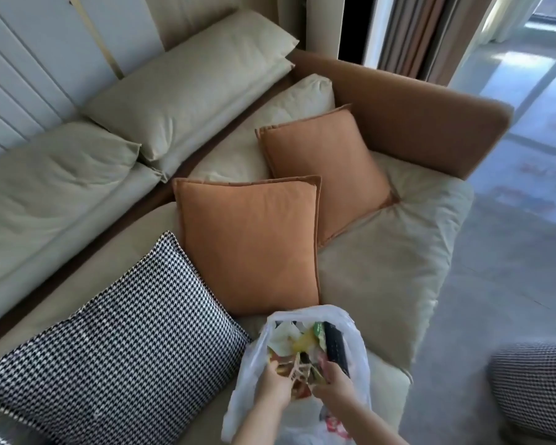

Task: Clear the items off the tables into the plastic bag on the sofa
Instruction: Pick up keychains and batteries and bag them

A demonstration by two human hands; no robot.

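At 6 o'clock our left hand (pixel 275 382) and right hand (pixel 333 382) grip wrappers (pixel 297 369) inside the plastic bag (pixel 355 335) on the sofa (pixel 398 268).

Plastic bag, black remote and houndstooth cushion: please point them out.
plastic bag (pixel 355 335): head view, its white right wall.
black remote (pixel 334 346): head view, its keypad, inside the bag.
houndstooth cushion (pixel 119 342): head view, middle of its face.
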